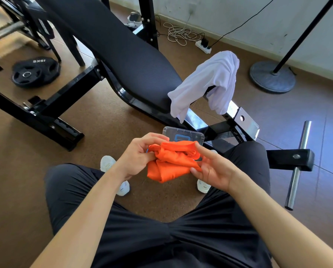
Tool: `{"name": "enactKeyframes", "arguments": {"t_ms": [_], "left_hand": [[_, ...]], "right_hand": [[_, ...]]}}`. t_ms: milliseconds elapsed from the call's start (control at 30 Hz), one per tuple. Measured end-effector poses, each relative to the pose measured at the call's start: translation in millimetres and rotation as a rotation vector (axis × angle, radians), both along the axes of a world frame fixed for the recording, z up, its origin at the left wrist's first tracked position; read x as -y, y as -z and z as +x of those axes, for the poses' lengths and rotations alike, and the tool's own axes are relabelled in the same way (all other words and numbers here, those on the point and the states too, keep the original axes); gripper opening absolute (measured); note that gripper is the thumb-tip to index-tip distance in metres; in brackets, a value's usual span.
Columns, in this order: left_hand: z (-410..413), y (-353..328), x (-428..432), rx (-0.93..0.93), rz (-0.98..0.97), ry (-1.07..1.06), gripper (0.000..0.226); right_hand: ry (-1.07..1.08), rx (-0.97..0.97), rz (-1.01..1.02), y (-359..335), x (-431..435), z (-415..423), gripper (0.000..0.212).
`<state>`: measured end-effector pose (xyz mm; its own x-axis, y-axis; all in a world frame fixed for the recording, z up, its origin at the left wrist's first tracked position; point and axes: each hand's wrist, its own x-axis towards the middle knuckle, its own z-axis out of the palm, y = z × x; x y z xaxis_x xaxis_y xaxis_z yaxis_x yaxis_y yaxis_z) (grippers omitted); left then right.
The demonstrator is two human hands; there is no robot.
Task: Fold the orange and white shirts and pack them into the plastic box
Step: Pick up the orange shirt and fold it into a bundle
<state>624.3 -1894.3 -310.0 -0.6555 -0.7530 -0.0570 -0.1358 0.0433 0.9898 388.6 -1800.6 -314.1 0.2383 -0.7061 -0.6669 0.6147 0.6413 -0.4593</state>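
While the left hand [136,158] pinches the orange shirt [171,163], the right hand [213,170] touches it straight-fingered.

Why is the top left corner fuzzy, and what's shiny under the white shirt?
Head view: the weight rack at the top left is smeared, perhaps lens-edge softness or motion; light glares off the glossy bench frame below the white shirt.

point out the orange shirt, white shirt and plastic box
orange shirt [171,167]: head view, middle of the bundle
white shirt [206,81]: head view, draped middle
plastic box [183,130]: head view, clear far edge
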Motion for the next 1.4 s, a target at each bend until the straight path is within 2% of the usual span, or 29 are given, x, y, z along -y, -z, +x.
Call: {"name": "enactKeyframes", "arguments": {"t_ms": [133,233,300,433,467,533,667,800,867,1000,1133,1267,1400], "left_hand": [[1,-11,-3,0.11,0.012,0.089,0.042],[1,-16,-7,0.121,0.062,0.139,0.034],[-2,-13,-10,0.148,0.047,0.078,0.028],[-9,5,-10,0.273,-0.072,-0.063,0.014],[-9,10,-8,0.302,-0.083,-0.051,0.02],[-8,17,-3,0.325,0.001,0.028,0.031],[-8,29,7,0.285,0.205,0.246,0.026],[-9,61,31,0.341,0.355,0.34,0.044],[-13,85,44,0.37,0.364,0.346,0.052],[-30,146,65,0.357,0.396,0.125,0.059],[-51,223,81,0.378,0.428,-0.07,0.059],[-64,297,93,0.421,0.405,-0.175,0.061],[-67,359,104,0.515,0.367,-0.187,0.065]], "right_hand": [[0.032,0.052,0.05,3,1,0,0.068],[0.001,-0.112,0.002,6,1,5,0.049],[-0.04,-0.232,-0.08,7,1,9,0.035],[-0.025,-0.374,-0.205,18,3,13,0.043],[-0.032,-0.409,-0.237,22,4,13,0.046],[-0.072,-0.462,-0.308,33,7,12,0.053],[-0.209,-0.568,-0.418,49,20,4,0.051],[-0.23,-0.6,-0.383,73,45,-7,0.041],[-0.203,-0.602,-0.325,90,62,-8,0.033],[-0.155,-0.629,-0.186,142,98,-9,0.025],[-0.168,-0.599,-0.064,208,131,-5,0.036],[-0.269,-0.564,0.025,276,158,-8,0.051],[-0.333,-0.534,0.039,343,177,-15,0.058]]}}
